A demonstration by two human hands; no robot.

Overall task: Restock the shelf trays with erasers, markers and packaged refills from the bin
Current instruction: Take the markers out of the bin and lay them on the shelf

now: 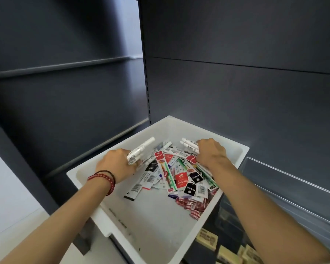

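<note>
A white plastic bin (152, 223) sits tilted in front of me, with packaged refills (179, 174) piled in its far half and several small red-wrapped erasers (194, 205) at its right wall. My left hand (116, 164) is inside the bin and grips a few white markers (141, 149) that point up and away. My right hand (211, 150) grips another bunch of white markers (189, 144) near the bin's far right corner. Both hands are over the refill pile.
Dark shelving (236, 82) rises behind the bin, with dark shelf edges (65, 66) on the left. A clear plastic shelf tray (293, 187) stands at the right. Below it lie several beige erasers (208, 239) on a dark shelf.
</note>
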